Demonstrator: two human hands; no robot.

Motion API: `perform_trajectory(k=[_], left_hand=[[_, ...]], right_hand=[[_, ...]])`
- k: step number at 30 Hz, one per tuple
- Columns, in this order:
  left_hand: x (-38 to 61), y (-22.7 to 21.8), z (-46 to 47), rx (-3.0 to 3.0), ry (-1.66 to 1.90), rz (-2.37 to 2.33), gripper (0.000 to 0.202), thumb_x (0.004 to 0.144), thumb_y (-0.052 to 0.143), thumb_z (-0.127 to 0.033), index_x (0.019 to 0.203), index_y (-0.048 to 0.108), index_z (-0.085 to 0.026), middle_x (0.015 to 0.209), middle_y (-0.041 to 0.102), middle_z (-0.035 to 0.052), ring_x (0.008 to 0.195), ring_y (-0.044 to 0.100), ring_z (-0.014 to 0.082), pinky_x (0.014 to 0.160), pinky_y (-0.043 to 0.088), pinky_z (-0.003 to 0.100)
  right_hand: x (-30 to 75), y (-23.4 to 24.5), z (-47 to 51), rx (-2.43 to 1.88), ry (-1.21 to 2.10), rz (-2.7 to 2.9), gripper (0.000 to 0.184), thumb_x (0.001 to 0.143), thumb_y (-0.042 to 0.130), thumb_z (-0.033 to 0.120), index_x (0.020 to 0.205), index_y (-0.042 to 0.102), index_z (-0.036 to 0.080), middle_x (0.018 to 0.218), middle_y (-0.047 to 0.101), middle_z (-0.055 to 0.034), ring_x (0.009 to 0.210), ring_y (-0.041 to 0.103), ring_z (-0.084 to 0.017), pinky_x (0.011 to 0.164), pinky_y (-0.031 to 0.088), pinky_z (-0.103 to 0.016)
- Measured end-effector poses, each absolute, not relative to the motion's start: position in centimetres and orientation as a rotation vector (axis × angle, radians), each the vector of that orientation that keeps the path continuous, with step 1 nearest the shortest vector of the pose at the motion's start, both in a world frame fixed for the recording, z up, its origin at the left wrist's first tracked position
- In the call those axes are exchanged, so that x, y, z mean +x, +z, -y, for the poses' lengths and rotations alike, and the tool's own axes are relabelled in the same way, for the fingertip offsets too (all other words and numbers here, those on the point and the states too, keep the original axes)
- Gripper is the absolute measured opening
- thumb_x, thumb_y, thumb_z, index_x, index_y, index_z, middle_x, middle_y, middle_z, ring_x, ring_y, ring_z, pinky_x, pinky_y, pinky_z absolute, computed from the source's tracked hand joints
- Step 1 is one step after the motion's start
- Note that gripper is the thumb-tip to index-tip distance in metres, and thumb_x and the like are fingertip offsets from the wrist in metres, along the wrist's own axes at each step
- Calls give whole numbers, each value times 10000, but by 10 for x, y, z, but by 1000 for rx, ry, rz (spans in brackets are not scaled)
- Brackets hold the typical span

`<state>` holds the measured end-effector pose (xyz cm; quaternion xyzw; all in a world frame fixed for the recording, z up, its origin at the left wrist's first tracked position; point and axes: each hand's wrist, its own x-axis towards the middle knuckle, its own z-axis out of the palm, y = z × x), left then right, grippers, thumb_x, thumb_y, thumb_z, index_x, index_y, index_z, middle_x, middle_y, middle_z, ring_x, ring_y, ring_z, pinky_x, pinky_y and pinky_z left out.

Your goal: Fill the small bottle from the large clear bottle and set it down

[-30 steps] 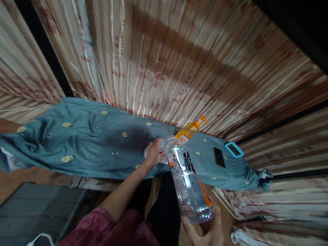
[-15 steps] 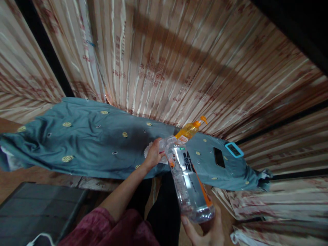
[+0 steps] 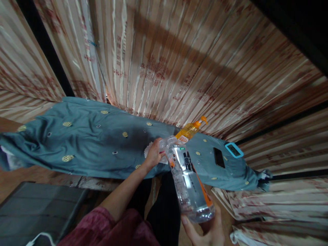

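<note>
Clear plastic bottle (image 3: 188, 182): ribbed cylinder, glossy label in black, silver and orange. It's in the air, low and just right of centre, tilted with the neck toward 11 o'clock and the base toward 5 o'clock.

Right hand (image 3: 208, 230) is at 5 o'clock by the frame edge, cupped under the base. The thumb lies along the near wall and the palm is underneath. The other fingers are behind the bottle, so can't tell how they sit.

Left hand (image 3: 153, 154) is at the neck end, fingers curled tight together around the cap area. A white wad (image 3: 148, 149), crumpled and soft-looking, touches the hand. Can't tell if it's tissue or fabric.

Maroon sleeve (image 3: 112, 229), fuzzy knit, at 7 o'clock.

Behind the hands:
- Teal cloth (image 3: 84, 143): matte and wrinkled, with round yellow motifs, draped over a long surface.
- At 1 o'clock from the neck: an orange translucent pump bottle (image 3: 190, 130) standing on the cloth.
- At 3 o'clock from the neck: a flat black phone (image 3: 219, 157), and just beyond it a rectangular device with a blue rim (image 3: 234, 149).

Backdrop is a satin curtain (image 3: 179, 68), shiny and pleated, in pink and cream stripes with red print. Dark grey panel (image 3: 38, 208) at 8 o'clock.
</note>
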<state>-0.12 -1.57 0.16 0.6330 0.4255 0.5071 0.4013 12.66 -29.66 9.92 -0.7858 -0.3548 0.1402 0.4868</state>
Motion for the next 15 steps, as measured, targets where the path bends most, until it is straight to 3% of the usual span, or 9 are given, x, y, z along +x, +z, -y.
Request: perform_trajectory(k=[7, 15], left_hand=[[-1, 0, 15, 1611, 1297, -1062, 633, 743, 856, -112, 1334, 666, -237, 1271, 771, 106, 1216, 759, 349, 1164, 610, 547], [-1, -2, 15, 1607, 1294, -1055, 619, 763, 862, -102, 1330, 658, -242, 1287, 765, 109, 1248, 749, 350, 1185, 599, 571]], right_hand=[[125, 101, 297, -1940, 339, 893, 1102, 707, 923, 828, 1493, 584, 135, 1112, 878, -205, 945, 878, -393, 852, 705, -459], [124, 96, 296, -1915, 311, 853, 1148, 650, 930, 890, 1472, 601, 159, 1104, 865, -173, 914, 859, -375, 822, 693, -433]])
